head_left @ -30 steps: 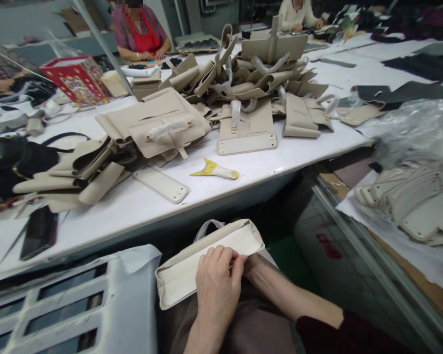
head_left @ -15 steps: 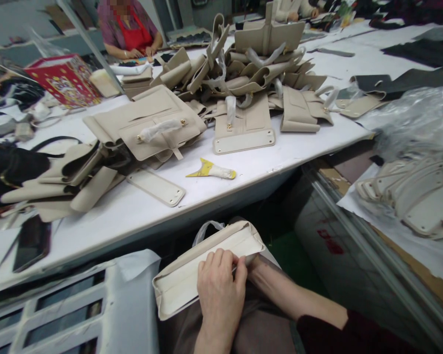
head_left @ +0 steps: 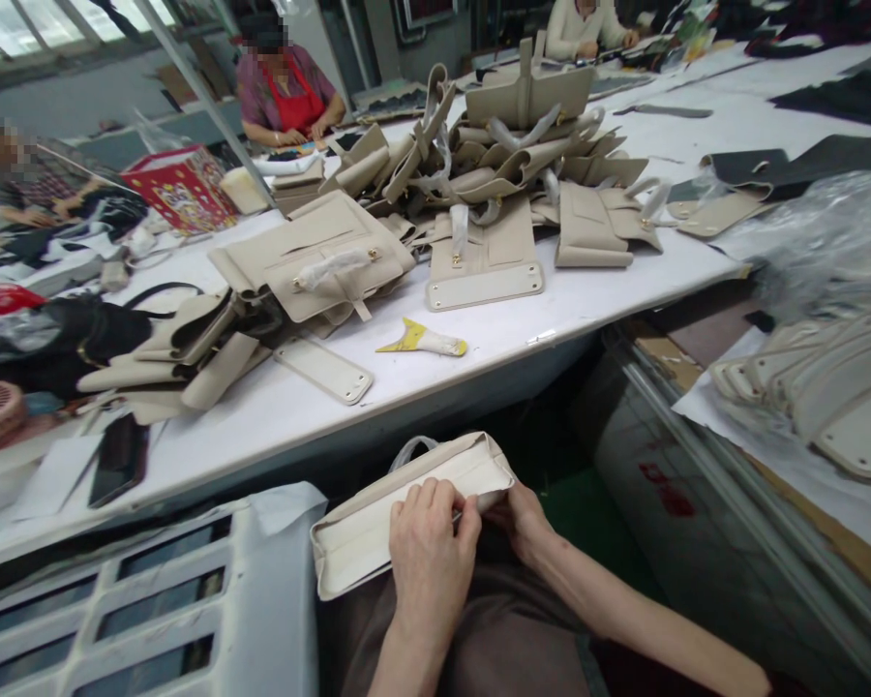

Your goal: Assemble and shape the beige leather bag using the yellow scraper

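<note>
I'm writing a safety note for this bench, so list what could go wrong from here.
The cream bag is held above the lap, off the table, so it might drop if the left hand loosens its pinch. The phone lies by the front edge and could get knocked off. The heap of beige pieces looks loosely stacked and may slide.

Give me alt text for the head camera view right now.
A person's left hand pinches the near edge of a beige bag; the right hand is at its right end. Beyond, a heap of beige pieces, a yellow tool and a phone lie on a white table.
</note>
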Demonstrator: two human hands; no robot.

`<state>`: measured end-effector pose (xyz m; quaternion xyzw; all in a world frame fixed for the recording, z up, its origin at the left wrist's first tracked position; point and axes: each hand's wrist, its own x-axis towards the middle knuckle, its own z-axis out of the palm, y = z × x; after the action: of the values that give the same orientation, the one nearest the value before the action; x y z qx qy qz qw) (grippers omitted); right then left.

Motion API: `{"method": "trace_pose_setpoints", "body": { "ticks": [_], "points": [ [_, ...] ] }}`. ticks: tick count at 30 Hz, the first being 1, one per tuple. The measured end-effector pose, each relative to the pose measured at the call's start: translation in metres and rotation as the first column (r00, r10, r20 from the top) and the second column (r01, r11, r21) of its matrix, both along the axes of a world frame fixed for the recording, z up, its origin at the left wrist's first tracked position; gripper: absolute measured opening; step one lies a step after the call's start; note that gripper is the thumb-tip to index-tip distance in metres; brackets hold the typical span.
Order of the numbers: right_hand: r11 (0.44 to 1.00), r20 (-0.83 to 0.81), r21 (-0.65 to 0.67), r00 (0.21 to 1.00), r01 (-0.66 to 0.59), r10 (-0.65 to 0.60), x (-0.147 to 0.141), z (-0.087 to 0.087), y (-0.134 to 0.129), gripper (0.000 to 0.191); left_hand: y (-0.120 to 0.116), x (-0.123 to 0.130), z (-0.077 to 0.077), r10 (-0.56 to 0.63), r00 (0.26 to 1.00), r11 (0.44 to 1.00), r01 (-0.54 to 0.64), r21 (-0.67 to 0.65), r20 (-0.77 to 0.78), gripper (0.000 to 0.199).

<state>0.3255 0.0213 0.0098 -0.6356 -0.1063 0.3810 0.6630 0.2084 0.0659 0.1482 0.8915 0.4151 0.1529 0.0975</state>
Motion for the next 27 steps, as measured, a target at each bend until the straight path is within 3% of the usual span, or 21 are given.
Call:
{"method": "trace_pose_setpoints", "body": {
  "ticks": [2, 4, 6, 7, 10, 12, 14, 18, 27],
  "points": [
    [0.996, 0.066, -0.087, 0.998, -0.015, 0.021, 0.002, 0.008, -0.027, 0.047, -0.001, 0.0, 0.001, -0.001, 1.0, 1.0, 0.001, 0.007, 0.001, 0.017],
    [0.995, 0.365, -0.053, 0.926, -0.087, 0.1, 0.0, 0.025, -0.055, 0.034, -0.001, 0.0, 0.001, 0.001, 1.0, 1.0, -0.001, 0.021, 0.002, 0.017],
    [0.976, 0.711, 0.076, 0.698, -0.206, 0.092, -0.003, 0.044, -0.075, 0.023, -0.003, -0.001, 0.001, 0.006, 1.0, 0.999, -0.006, 0.037, 0.003, 0.017],
    [0.957, 0.828, 0.123, 0.559, -0.264, 0.047, -0.005, 0.054, -0.081, 0.029, -0.003, -0.001, 0.001, 0.008, 1.0, 0.999, -0.009, 0.043, 0.005, 0.016],
    [0.928, 0.978, 0.107, 0.208, -0.357, -0.033, -0.007, 0.07, -0.079, 0.047, -0.005, -0.003, 0.001, 0.007, 1.0, 0.999, -0.007, 0.039, 0.013, 0.015],
    [0.942, 0.998, 0.024, 0.056, -0.336, -0.006, -0.008, 0.072, -0.07, 0.05, -0.005, -0.003, 0.0, 0.007, 1.0, 0.999, -0.008, 0.039, 0.021, 0.016],
    [0.96, 0.999, -0.032, -0.039, -0.279, 0.022, -0.01, 0.068, -0.061, 0.049, -0.004, -0.003, -0.001, 0.011, 1.0, 0.999, -0.013, 0.049, 0.026, 0.018],
    [0.977, 0.994, -0.044, -0.109, -0.209, 0.021, -0.017, 0.059, -0.055, 0.046, -0.005, -0.006, -0.002, 0.005, 0.999, 0.998, -0.007, 0.061, 0.037, 0.017],
    [0.971, 0.997, -0.022, -0.079, -0.238, 0.004, -0.03, 0.057, -0.053, 0.05, -0.012, -0.021, -0.002, -0.021, 0.989, 0.996, 0.008, 0.087, 0.148, 0.008]
  ]
}}
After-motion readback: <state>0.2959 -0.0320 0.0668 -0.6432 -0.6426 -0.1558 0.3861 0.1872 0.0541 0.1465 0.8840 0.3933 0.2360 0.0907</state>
